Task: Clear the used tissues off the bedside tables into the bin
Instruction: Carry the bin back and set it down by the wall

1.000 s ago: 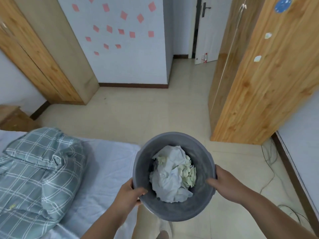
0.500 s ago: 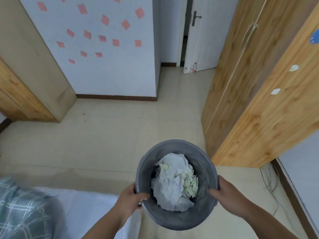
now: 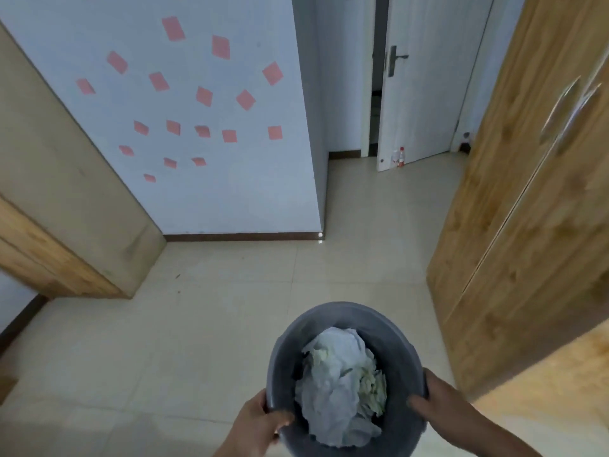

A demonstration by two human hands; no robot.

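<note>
Bin [image 3: 342,308] rim pinched by left hand [image 3: 258,427] and right hand [image 3: 443,402], both curled tight on it. Tissues [image 3: 339,387] heaped between fingers [image 3: 283,419]. Keep level, carry steady.

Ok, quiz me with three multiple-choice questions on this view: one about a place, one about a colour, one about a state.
1. Where are the tissues? A on the floor; B in the bin; C on the wardrobe.
2. The paper squares on the wall are: A pink; B green; C yellow.
3. The bin is: A standing on the floor; B tipped over; C held up by left hand and right hand.
B, the tissues lie inside the bin; A, every square is pink; C, both hands grip its rim.
</note>
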